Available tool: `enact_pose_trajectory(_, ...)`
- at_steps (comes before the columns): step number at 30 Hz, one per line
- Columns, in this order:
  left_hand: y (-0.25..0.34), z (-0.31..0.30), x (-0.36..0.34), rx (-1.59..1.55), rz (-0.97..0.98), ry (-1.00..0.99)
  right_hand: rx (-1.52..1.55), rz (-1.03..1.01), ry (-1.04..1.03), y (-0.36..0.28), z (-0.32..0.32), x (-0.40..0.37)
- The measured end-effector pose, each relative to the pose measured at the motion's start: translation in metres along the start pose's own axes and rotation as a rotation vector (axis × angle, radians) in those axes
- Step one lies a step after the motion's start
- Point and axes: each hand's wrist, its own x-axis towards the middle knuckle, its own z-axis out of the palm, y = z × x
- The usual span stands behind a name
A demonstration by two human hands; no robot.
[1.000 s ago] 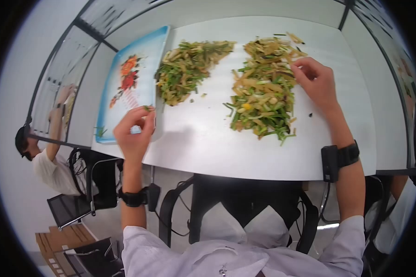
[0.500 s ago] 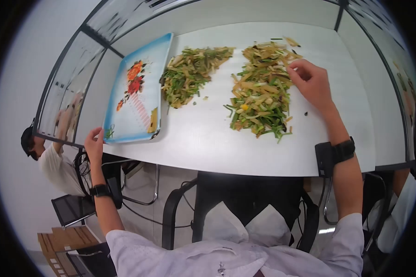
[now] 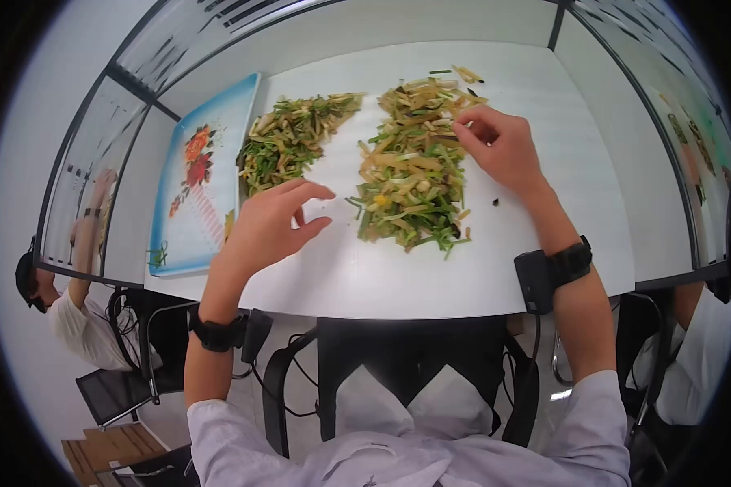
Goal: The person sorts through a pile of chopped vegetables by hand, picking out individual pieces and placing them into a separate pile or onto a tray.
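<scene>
Right-hand of 2 cut-vegetable piles [image 3: 414, 174] on white table [image 3: 325, 288]; strips likely light, limp, slick; pinch loose edges. Left hand [image 3: 268, 223] near, fingers wide; right hand [image 3: 502, 148] at edge, fingers narrow, contents unclear.

Smooth and faintly satiny across the white tabletop [image 3: 349, 288]; glossy and enamel-like on the tray [image 3: 226, 150], with printed flowers [image 3: 197, 169] under the sheen; rough and moist-looking over the left vegetable heap [image 3: 288, 140] and right vegetable heap [image 3: 418, 174]; matt black on the right wrist strap [image 3: 570, 264] (plastic or cloth, hard to tell); soft, creased cloth in the sleeve [image 3: 240, 442]; shiny, glass-like in the side panel [image 3: 89, 174]; dull brown on the cardboard [image 3: 114, 445]
</scene>
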Motion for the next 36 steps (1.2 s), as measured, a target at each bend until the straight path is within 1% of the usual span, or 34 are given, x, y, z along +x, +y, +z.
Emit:
enact_pose_trajectory(2,0.007,0.015,0.01,-0.013,0.021,-0.014,0.005,-0.013,0.004,-0.001,0.0,0.0)
enact_pose_trajectory(4,0.009,0.034,0.015,-0.098,-0.003,-0.005,0.029,-0.025,0.023,0.003,0.003,0.0)
enact_pose_trajectory(5,0.005,0.045,0.016,-0.098,0.023,0.033,0.018,-0.015,0.03,0.004,0.002,0.0)
enact_pose_trajectory(7,0.002,0.061,0.015,-0.17,0.003,0.15,-0.032,-0.08,0.01,0.004,0.002,0.0)
enact_pose_trajectory(8,-0.004,0.068,0.012,-0.17,0.001,0.14,-0.022,-0.073,0.01,0.004,0.003,-0.001)
enact_pose_trajectory(10,-0.012,0.078,0.01,-0.22,-0.01,0.285,-0.014,-0.064,0.004,0.003,0.004,-0.001)
enact_pose_trajectory(11,-0.014,0.08,0.011,-0.222,-0.008,0.282,-0.015,-0.065,-0.002,0.003,0.004,-0.001)
enact_pose_trajectory(13,-0.01,0.08,0.011,-0.191,0.043,0.337,-0.037,-0.078,-0.001,0.003,0.003,-0.001)
enact_pose_trajectory(14,-0.006,0.079,0.011,-0.232,-0.002,0.352,-0.034,-0.073,-0.006,0.002,0.003,-0.001)
enact_pose_trajectory(15,-0.002,0.079,0.01,-0.237,-0.005,0.354,-0.031,-0.068,-0.011,0.001,0.002,-0.001)
enact_pose_trajectory(17,0.002,0.078,0.007,-0.262,0.094,0.389,-0.005,-0.049,-0.002,0.002,0.003,-0.001)
enact_pose_trajectory(18,0.002,0.077,0.007,-0.167,0.183,0.385,-0.013,-0.024,-0.005,0.001,0.002,-0.001)
enact_pose_trajectory(19,0.001,0.079,0.008,-0.171,0.181,0.388,-0.022,0.002,-0.009,0.0,0.001,0.0)
enact_pose_trajectory(21,0.001,0.084,0.01,0.005,0.306,0.441,-0.032,-0.008,-0.01,0.001,0.001,0.0)
enact_pose_trajectory(23,0.0,0.085,0.011,-0.018,0.31,0.478,-0.046,-0.016,-0.015,0.002,0.0,-0.001)
enact_pose_trajectory(25,0.0,0.084,0.008,-0.03,0.291,0.481,-0.056,-0.025,-0.002,0.002,0.0,0.0)
enact_pose_trajectory(27,-0.001,0.082,0.003,-0.098,0.197,0.545,-0.054,-0.004,-0.023,0.002,0.0,0.0)
enact_pose_trajectory(29,-0.003,0.075,-0.007,-0.169,0.15,0.676,-0.035,0.039,-0.01,0.001,0.001,0.0)
enact_pose_trajectory(31,-0.017,0.064,-0.025,-0.089,0.048,0.756,-0.057,0.021,-0.026,0.0,-0.001,0.0)
enact_pose_trajectory(33,-0.035,0.045,-0.047,0.035,-0.045,0.732,-0.041,0.009,-0.021,0.003,0.002,0.0)
enact_pose_trajectory(34,-0.043,0.033,-0.06,0.066,-0.135,0.707,-0.041,0.003,-0.014,0.002,0.003,0.0)
enact_pose_trajectory(35,-0.055,0.025,-0.075,0.082,-0.144,0.708,-0.024,-0.001,-0.018,0.0,0.003,0.0)
enact_pose_trajectory(36,-0.07,0.018,-0.09,0.069,-0.265,0.703,-0.03,0.016,-0.027,-0.002,0.002,0.0)
